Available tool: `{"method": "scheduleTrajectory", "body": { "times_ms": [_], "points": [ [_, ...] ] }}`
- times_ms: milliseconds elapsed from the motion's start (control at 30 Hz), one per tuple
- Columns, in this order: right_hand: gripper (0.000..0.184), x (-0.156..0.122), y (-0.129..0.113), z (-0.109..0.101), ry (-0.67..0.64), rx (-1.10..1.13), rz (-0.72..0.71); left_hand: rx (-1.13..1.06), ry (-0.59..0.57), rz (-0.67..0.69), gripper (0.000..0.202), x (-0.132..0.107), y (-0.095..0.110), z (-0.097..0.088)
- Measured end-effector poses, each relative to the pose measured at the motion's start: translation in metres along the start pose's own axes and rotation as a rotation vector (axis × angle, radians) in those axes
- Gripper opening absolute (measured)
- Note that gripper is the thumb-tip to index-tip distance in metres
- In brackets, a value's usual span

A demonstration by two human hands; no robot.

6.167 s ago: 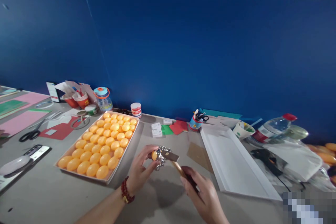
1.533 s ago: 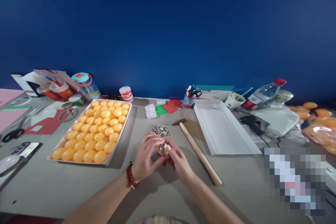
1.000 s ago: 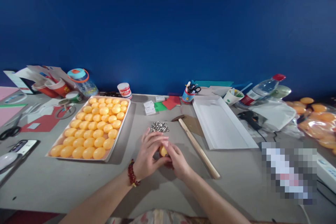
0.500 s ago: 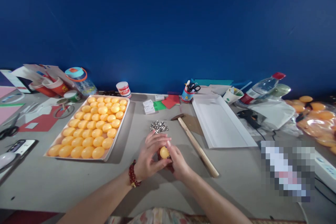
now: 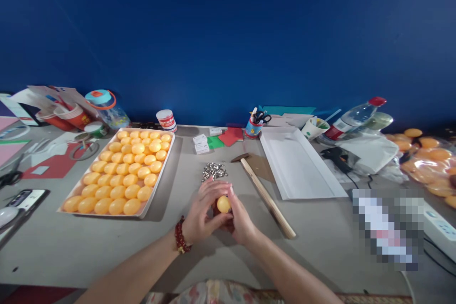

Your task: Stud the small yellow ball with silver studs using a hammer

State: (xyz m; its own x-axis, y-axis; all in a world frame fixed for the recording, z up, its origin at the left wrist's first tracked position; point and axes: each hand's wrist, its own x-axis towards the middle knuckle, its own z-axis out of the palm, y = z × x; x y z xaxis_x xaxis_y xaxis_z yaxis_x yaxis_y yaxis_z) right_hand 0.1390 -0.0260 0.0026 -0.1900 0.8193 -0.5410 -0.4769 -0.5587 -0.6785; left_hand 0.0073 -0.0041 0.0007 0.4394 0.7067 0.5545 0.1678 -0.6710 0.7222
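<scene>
Both hands come together near the front middle of the table. My left hand (image 5: 200, 210), with a dark red bead bracelet (image 5: 181, 235) on its wrist, curls around an orange ping-pong ball (image 5: 223, 204). From the other side my right hand (image 5: 242, 222) closes on the same ball, its fingertips meeting those of the left. Something dark and reddish shows under the ball, mostly hidden by the fingers. Just beyond the hands lies a pile of small shiny metal pieces (image 5: 213, 171). A wooden-handled hammer (image 5: 269, 199) rests to the right of them.
On the left, a shallow box (image 5: 142, 213) holds rows of orange balls. A white tray (image 5: 302, 166) lies at the right. Farther right are a glue gun (image 5: 337, 157), a bottle (image 5: 356, 118), a bag of balls (image 5: 431, 166) and a power strip (image 5: 440, 228). Small white boxes (image 5: 201, 145) sit at the back.
The hands stay around the ball in nearly the same place, with only slight finger movement. The whole view has shifted a little.
</scene>
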Motion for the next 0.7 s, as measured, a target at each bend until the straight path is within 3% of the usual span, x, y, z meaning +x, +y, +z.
{"method": "scheduleTrajectory", "body": {
  "times_ms": [267,400,467,567,700],
  "points": [
    [0.065,-0.003,-0.002,0.003,0.007,-0.001,-0.044,-0.115,0.018,-0.04,0.042,0.002,0.003,0.001],
    [0.076,-0.004,-0.01,0.002,-0.148,0.026,0.027,-0.271,0.065,-0.135,0.044,0.001,-0.002,0.001],
    [0.069,-0.004,-0.013,0.001,-0.204,0.026,0.035,-0.363,0.08,-0.186,0.045,-0.001,-0.006,0.0],
    [0.058,-0.004,-0.011,0.001,-0.154,-0.014,-0.027,-0.412,0.094,-0.213,0.047,-0.003,-0.011,-0.001],
    [0.066,-0.002,-0.007,-0.001,0.008,-0.166,-0.076,-0.284,0.054,-0.146,0.053,-0.005,-0.01,-0.004]
  ]
}}
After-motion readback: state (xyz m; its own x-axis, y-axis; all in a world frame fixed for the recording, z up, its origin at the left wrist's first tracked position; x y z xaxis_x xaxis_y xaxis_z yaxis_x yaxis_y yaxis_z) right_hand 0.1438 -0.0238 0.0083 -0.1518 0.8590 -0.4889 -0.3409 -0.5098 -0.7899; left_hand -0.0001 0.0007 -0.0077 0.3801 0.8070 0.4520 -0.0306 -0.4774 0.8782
